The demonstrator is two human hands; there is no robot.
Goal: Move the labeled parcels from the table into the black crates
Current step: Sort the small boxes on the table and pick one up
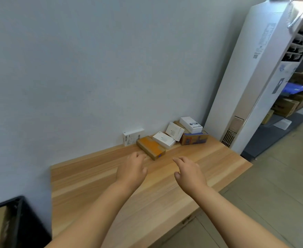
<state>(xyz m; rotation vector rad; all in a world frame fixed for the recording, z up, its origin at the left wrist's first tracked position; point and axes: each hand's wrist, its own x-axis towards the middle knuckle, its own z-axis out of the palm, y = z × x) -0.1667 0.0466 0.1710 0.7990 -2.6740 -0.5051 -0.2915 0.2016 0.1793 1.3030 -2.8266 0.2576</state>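
Reaching hands (158, 169) near illegibly labeled parcels (165, 139)

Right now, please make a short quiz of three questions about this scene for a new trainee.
1. True or false: the left hand already grips the brown parcel.
2. What lies on top of the cardboard box with blue print? A) a white box B) a black crate C) nothing
3. Fill in: the black crate stands at the table's ____ end.

Key: 1 false, both hands are open, the right hand too. 2 A, the white box. 3 left.
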